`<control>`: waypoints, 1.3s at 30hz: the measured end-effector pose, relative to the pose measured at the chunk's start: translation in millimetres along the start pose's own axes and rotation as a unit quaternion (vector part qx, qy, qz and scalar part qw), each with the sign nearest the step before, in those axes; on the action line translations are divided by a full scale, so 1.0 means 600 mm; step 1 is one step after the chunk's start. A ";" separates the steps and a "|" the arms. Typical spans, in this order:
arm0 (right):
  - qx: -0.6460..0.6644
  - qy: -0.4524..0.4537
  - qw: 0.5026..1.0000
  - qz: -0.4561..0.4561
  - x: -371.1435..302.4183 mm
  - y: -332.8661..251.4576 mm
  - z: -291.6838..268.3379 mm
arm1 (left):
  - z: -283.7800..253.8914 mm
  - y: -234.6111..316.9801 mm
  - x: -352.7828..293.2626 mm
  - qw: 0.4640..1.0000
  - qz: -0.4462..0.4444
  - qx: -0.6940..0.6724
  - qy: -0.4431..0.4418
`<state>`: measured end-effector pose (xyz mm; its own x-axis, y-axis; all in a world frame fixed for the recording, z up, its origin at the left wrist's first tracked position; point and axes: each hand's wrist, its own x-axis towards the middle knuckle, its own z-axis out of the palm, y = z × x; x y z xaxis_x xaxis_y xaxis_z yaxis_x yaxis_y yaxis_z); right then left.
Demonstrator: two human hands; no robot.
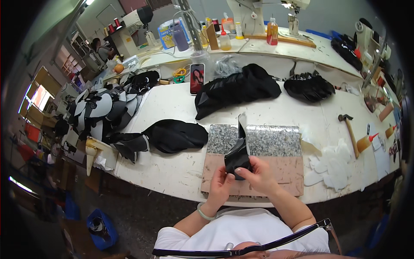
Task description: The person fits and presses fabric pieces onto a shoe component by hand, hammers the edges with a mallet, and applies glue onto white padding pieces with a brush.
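Both my hands are closed on a black shoe upper piece, held above a work board. It is partly glossy, and a pale strip rises from its far end. My left hand pinches its lower left edge. From the other side my right hand grips the lower right, its thumb on the black surface. The near part of the piece is partly hidden by my fingers. Beneath lies the board, with a speckled grey stone slab behind a scratched tan pad.
Black pieces and a grey-and-black pile lie left. Farther back are a black stack, a phone and a black bundle. White cut pieces, a hammer and a glue bottle lie right.
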<state>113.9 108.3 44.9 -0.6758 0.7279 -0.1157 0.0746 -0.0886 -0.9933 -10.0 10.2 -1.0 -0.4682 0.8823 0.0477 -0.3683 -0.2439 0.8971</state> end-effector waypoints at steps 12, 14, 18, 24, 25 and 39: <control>0.155 -0.045 0.987 -0.014 -0.014 0.022 -0.035 | -0.010 0.006 0.003 0.992 0.041 0.096 -0.072; 0.049 -0.080 0.993 -0.071 -0.016 0.036 -0.044 | -0.007 0.010 0.007 0.994 0.031 0.065 -0.082; -0.138 -0.045 0.965 -0.219 -0.011 -0.002 -0.040 | -0.011 0.033 0.016 0.993 -0.031 0.033 -0.107; -0.323 -0.018 0.917 -0.233 -0.003 -0.077 -0.056 | -0.115 0.094 0.020 0.987 0.103 0.105 0.059; -0.381 -0.009 0.896 -0.229 -0.008 -0.083 -0.066 | -0.148 0.109 0.029 0.969 0.171 0.148 0.102; -0.521 -0.096 0.838 -0.128 -0.004 -0.028 -0.074 | -0.795 0.396 0.079 0.798 0.293 -0.035 0.526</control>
<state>146.7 138.5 61.8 -0.8659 0.5002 0.0065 0.4409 0.7692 -0.4625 -502.7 -198.2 4.7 -0.9780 -0.2076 0.0215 0.1340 -0.5455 0.8273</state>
